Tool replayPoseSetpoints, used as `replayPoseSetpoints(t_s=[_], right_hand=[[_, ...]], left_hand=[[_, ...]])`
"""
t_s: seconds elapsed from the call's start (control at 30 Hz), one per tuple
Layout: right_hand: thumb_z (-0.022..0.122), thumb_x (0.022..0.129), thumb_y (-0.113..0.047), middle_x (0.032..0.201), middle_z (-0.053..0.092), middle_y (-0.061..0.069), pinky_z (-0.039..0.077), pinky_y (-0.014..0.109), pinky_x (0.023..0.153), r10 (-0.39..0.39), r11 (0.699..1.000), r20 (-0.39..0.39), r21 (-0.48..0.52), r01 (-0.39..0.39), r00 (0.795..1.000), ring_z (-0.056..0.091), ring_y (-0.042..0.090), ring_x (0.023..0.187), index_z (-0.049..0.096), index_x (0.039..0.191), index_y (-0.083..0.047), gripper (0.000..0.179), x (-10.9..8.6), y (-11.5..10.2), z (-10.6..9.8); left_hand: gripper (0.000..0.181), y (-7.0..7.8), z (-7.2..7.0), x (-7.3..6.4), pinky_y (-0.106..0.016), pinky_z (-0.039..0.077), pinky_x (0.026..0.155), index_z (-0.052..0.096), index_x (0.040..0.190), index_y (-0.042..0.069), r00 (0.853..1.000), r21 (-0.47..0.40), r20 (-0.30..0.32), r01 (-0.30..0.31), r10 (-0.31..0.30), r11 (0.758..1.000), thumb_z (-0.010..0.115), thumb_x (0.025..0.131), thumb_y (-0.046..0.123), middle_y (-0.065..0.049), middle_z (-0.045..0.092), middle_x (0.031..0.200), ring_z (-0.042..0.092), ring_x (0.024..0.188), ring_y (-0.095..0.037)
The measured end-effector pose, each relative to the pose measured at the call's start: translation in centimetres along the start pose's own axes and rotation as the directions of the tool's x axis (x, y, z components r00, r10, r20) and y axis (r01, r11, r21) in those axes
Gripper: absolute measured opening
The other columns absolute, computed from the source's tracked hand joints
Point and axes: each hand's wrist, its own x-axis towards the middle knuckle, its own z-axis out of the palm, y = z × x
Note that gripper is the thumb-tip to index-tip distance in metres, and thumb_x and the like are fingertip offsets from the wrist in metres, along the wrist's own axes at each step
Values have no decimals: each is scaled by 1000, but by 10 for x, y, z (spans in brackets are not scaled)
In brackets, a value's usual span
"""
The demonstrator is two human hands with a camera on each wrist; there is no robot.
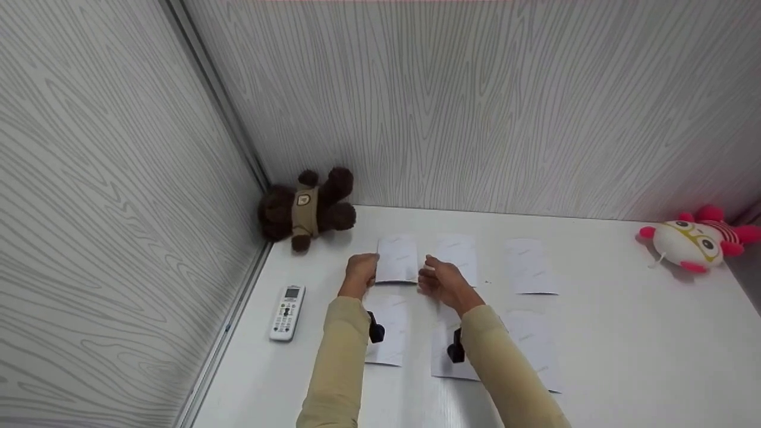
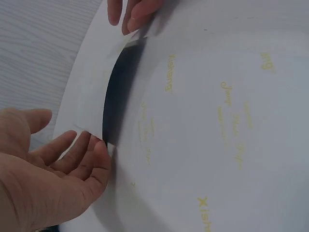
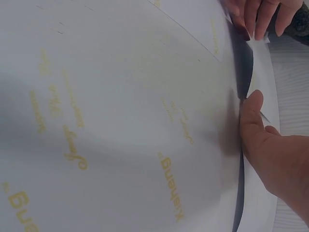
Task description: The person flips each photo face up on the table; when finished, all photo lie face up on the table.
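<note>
A white photo paper sheet (image 1: 397,259) with faint yellow lettering lies in the far left of a group of similar sheets; its near edge bows up over a dark gap. At its left near corner, my left hand (image 1: 360,274) pinches the edge with curled fingers, also seen in the left wrist view. My right hand (image 1: 445,284) is beside the right near corner, fingers loosely extended, between this sheet and the far middle sheet (image 1: 461,252). In the right wrist view the right thumb (image 3: 251,108) is at the paper's edge; whether it presses the corner is unclear.
More sheets lie around: far right (image 1: 531,267), near left (image 1: 386,339), near middle (image 1: 446,359), partly under the right forearm, and near right (image 1: 535,345). A white remote control (image 1: 288,314) and brown teddy bear (image 1: 306,211) are left; a pink-white plush toy (image 1: 692,241) is right.
</note>
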Motion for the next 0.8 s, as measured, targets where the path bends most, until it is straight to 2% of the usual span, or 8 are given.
replayPoseSetpoints(t_s=[0.07,0.13,0.3,0.4,0.5,0.6,0.7,0.8], right_hand=[[54,106,-31,130,58,18,54,38,96,-1,1000,-7,-27,1,1000,62,19,94,42,148,-1,53,0,1,-1],[55,106,-30,130,61,18,55,35,92,-3,998,-12,-59,2,1000,64,19,94,46,146,-1,50,0,2,-1],[55,105,-27,126,66,16,56,31,84,-11,992,-24,-124,8,1000,65,17,91,54,140,-1,43,2,6,-1],[55,106,-26,120,68,14,57,30,80,-14,990,-33,-141,9,999,65,16,87,56,137,-1,40,2,8,-1],[54,106,-27,117,69,13,57,29,79,-17,989,-38,-147,12,999,66,16,86,58,136,-2,39,3,10,-3],[53,106,-28,118,69,12,57,29,78,-26,990,-30,-141,22,999,66,16,86,57,137,-3,40,4,9,-4],[53,106,-28,120,69,13,56,29,77,-36,992,-37,-124,31,999,65,16,85,56,140,-6,40,4,7,-6],[50,107,-27,121,68,12,55,31,81,-62,991,-69,-123,53,996,64,15,86,55,142,-9,39,2,3,-7]], left_hand=[[19,1,2,1,-26,37,52,66,94,5,1000,47,1,-6,6,999,56,99,20,4,39,56,35,50,-10],[21,1,5,1,-25,36,49,69,106,4,1000,94,-2,-14,15,995,57,97,19,3,41,56,36,49,-10],[22,-3,12,1,-21,37,46,70,104,-1,998,141,12,-58,56,988,54,92,8,2,48,60,43,49,-10],[34,-6,13,-1,-19,39,48,70,121,0,995,113,25,-95,93,989,53,92,2,1,55,71,46,54,-9],[41,-9,11,-3,-20,39,50,68,128,1,994,31,34,-103,102,994,52,91,-2,-2,58,78,46,56,-8],[41,-10,8,-6,-25,46,58,66,131,1,996,-105,56,-59,65,993,52,92,-5,-6,61,87,50,63,-11],[41,-9,4,-7,-36,56,78,64,134,2,996,-250,87,9,13,968,52,95,-5,-13,65,108,58,81,-16],[41,-8,2,-6,-45,54,98,61,137,3,993,-353,119,48,-7,934,52,97,-4,-18,61,132,59,100,-20]])
